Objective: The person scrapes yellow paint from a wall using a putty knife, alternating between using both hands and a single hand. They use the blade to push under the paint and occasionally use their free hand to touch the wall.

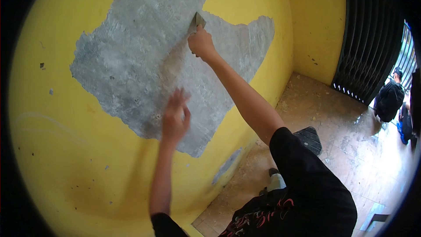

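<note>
My right hand [201, 44] is closed around a putty knife [198, 20], its metal blade pointing up and lying against the bare grey patch [144, 39] of the wall. Yellow paint edges the patch raggedly, and the blade is near the notch in its upper border. Lower down, my left hand [175, 116] is raised in front of the grey surface, slightly blurred, with its fingers stretched out and nothing in them. The handle of the putty knife is mostly hidden in my right fist.
Yellow painted wall [48, 136] surrounds the patch, with small chips and a smaller grey spot [227, 165] low down. A dark stool-like object [308, 140] stands on the dusty tiled floor [307, 98]. A dark folding gate [370, 35] and a person [389, 98] are at the right.
</note>
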Tool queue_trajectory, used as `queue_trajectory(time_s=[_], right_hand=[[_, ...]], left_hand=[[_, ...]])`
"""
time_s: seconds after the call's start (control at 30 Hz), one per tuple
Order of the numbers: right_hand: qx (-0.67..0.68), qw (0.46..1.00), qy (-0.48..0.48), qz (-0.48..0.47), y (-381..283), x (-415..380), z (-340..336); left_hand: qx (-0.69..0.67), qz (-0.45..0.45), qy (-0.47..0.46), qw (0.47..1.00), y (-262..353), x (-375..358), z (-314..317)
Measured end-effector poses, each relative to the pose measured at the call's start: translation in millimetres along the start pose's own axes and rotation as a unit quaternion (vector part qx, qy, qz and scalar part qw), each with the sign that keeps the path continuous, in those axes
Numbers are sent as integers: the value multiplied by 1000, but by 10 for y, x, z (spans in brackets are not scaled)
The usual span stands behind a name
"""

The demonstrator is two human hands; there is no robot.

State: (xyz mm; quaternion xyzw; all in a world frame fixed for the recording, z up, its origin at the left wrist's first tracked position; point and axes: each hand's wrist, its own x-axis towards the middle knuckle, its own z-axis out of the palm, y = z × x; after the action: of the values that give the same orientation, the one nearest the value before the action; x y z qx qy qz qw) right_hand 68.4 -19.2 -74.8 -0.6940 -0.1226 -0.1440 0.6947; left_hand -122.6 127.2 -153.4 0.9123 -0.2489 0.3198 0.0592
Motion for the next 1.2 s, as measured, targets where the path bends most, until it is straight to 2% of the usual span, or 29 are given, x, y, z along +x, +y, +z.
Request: queue_trajectory(time_s=[0.1, 0.17, 0.2, 0.27, 0.4, 0.47, 0.63, 0.7, 0.73, 0.8, 0.9, 0.93, 1.0, 1.03, 1.13, 1.2], right_hand=[[-21, 1000, 9, -20, 24, 30, 52], [-17, 1000, -2, 3, 15, 47, 63], [-13, 1000, 0, 4, 4, 118, 72], [8, 1000, 8, -4, 23, 235, 86], [-35, 999, -20, -19, -96, 234, -147], [-11, 998, -57, 23, -232, 202, -351], [-7, 999, -49, 13, -322, 186, -364], [-1, 990, -142, 21, -374, 181, -421], [0, 989, -144, 27, -367, 190, -383], [12, 997, -54, 52, -405, 241, -278], [-34, 999, -5, 27, -293, 304, -191], [-34, 999, -3, 24, -304, 293, -221], [-30, 994, -94, 36, -277, 285, -303], [-30, 994, -95, 37, -266, 298, -313], [5, 998, -45, 43, -124, 312, -243], [-80, 997, -4, -3, -67, 269, -127]], left_hand=[[171, 123, 47, 976, -210, 1152, -512], [271, 158, 47, 948, -356, 1744, -643], [273, 161, 45, 947, -411, 1955, -661], [369, 157, 49, 915, -493, 2227, -636], [380, 155, 48, 911, -636, 2400, -481], [421, 164, 47, 891, -678, 2350, -412], [398, 179, 51, 898, -709, 2405, -379], [394, 184, 52, 899, -716, 2470, -382], [403, 181, 45, 896, -709, 2499, -392], [410, 178, 30, 894, -679, 2497, -411], [420, 176, 57, 888, -632, 2529, -507], [422, 177, 55, 887, -630, 2519, -550], [425, 177, 58, 886, -666, 2533, -612], [428, 172, 62, 885, -707, 2506, -621], [431, 166, 56, 885, -738, 2393, -608], [436, 175, 59, 881, -732, 2410, -643]])
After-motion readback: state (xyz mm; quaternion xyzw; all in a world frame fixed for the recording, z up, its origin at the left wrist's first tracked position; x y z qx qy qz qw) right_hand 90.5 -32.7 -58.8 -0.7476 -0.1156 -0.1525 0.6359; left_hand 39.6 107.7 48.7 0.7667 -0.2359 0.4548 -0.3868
